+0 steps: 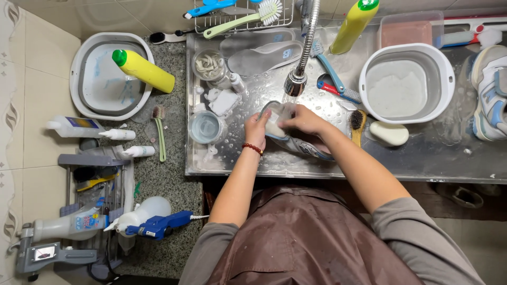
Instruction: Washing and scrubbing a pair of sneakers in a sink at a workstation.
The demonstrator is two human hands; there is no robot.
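Note:
A white and blue sneaker (298,145) lies in the steel sink (327,163) under the running tap (297,82). My left hand (257,128), with a red bead bracelet on the wrist, grips the shoe's toe end. My right hand (302,119) presses on the shoe's upper beside it, fingers curled; whether it holds a cloth or sponge I cannot tell. Water falls onto the shoe between both hands.
Two grey insoles (264,53) lie at the sink's back. A white basin of water (406,83), soap bar (389,133), wooden brush (357,124), blue brushes (332,79) and another sneaker (491,95) sit right. Yellow bottles (143,70) (355,24), a small water cup (206,127) and spray bottles (140,215) stand left.

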